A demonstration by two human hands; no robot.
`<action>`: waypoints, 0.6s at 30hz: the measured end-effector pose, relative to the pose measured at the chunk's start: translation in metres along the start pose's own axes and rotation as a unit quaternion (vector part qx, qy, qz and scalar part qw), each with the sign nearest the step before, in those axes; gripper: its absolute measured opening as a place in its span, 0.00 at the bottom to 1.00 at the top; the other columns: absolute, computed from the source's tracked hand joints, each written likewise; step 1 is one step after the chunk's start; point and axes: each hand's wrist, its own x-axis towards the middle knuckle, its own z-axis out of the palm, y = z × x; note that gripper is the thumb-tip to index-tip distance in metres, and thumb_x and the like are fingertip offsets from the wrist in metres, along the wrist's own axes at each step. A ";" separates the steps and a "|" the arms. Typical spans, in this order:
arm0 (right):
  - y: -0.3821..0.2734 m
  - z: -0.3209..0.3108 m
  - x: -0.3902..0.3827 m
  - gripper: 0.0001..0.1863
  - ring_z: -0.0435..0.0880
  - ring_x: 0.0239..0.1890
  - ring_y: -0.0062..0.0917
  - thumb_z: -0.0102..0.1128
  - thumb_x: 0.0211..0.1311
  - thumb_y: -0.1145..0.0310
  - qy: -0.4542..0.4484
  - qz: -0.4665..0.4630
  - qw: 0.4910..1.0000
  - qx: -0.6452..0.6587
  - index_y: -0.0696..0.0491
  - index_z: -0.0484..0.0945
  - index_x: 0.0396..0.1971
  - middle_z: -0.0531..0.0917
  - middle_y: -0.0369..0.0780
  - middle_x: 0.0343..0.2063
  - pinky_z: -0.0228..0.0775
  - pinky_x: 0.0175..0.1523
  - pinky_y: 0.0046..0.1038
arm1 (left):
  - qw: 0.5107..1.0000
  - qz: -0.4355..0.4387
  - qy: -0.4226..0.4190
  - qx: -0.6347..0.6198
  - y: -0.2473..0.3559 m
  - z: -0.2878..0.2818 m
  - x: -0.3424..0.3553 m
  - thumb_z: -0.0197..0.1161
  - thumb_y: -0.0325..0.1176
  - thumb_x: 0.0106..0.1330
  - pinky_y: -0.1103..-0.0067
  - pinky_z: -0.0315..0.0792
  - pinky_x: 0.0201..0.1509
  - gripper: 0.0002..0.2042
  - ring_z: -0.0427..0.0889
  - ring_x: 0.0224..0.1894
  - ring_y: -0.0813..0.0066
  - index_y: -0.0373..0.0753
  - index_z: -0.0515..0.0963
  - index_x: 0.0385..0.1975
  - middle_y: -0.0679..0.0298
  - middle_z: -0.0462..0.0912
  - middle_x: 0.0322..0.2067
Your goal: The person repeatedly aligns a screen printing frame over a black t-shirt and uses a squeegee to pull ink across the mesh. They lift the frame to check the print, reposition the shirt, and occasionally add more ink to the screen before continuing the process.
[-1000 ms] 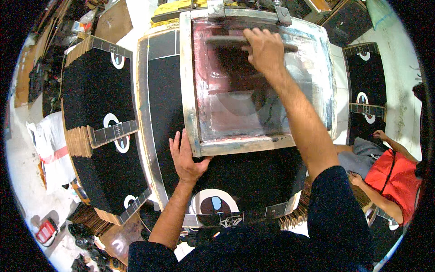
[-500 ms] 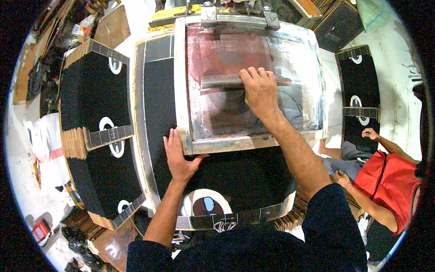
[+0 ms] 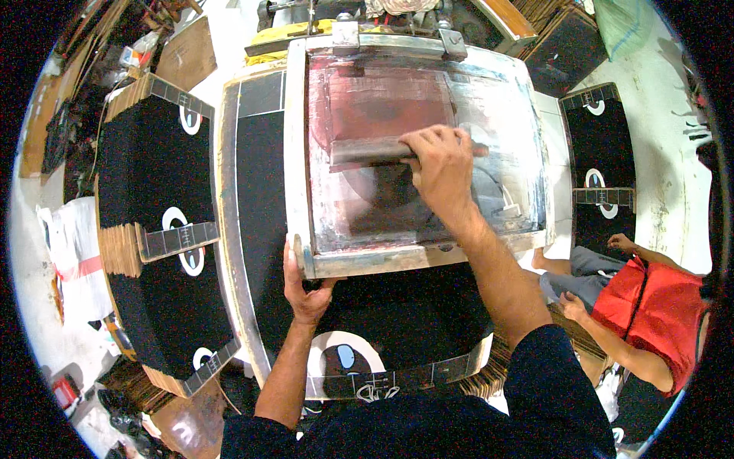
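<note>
My right hand [image 3: 443, 164] is closed around the handle of a squeegee [image 3: 367, 151], which lies across the mesh of a screen printing frame [image 3: 428, 258]. Reddish and dark ink smears the left half of the mesh. My left hand [image 3: 307, 291] grips the near left corner of this frame, fingers along its side and thumb at the near edge. Two metal hinge clamps [image 3: 345, 35] hold the frame's far side. Beneath it lies a black printed sheet [image 3: 413, 314] with a white, brown and blue eye shape [image 3: 345, 356] near my body.
Stacks of black printed cardboard [image 3: 168, 161] stand at the left, and similar black sheets [image 3: 604, 145] lie at the right. A person in a red top [image 3: 650, 314] sits at the lower right. A yellow cloth [image 3: 287, 34] lies behind the frame.
The frame's near edge looks raised, and my left hand has gone from lying spread at the corner to gripping it. The squeegee has shifted slightly nearer and left with my right hand.
</note>
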 end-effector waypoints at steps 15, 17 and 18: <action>0.027 0.002 0.045 0.24 0.85 0.46 0.39 0.76 0.48 0.68 -0.131 -0.025 0.991 0.020 0.50 0.83 0.49 0.88 0.42 0.40 0.71 0.51 0.46 | 1.000 0.012 0.003 0.001 -0.003 0.000 -0.002 0.83 0.31 0.52 0.57 0.68 0.72 0.53 0.67 0.72 0.37 0.39 0.53 0.76 0.34 0.62 0.71; 0.038 0.013 0.072 0.24 0.85 0.46 0.41 0.76 0.49 0.68 -0.111 -0.034 0.993 0.015 0.50 0.83 0.49 0.88 0.44 0.40 0.71 0.51 0.46 | 1.000 0.010 0.001 -0.002 -0.003 -0.001 -0.002 0.82 0.31 0.53 0.57 0.68 0.72 0.52 0.67 0.72 0.37 0.39 0.53 0.76 0.33 0.62 0.71; 0.046 0.019 0.090 0.24 0.86 0.48 0.44 0.77 0.49 0.64 -0.074 -0.051 0.996 0.025 0.50 0.83 0.49 0.88 0.47 0.41 0.73 0.53 0.47 | 1.000 0.008 0.001 -0.001 -0.003 -0.001 -0.002 0.82 0.31 0.54 0.57 0.68 0.72 0.52 0.67 0.71 0.36 0.39 0.53 0.76 0.33 0.62 0.71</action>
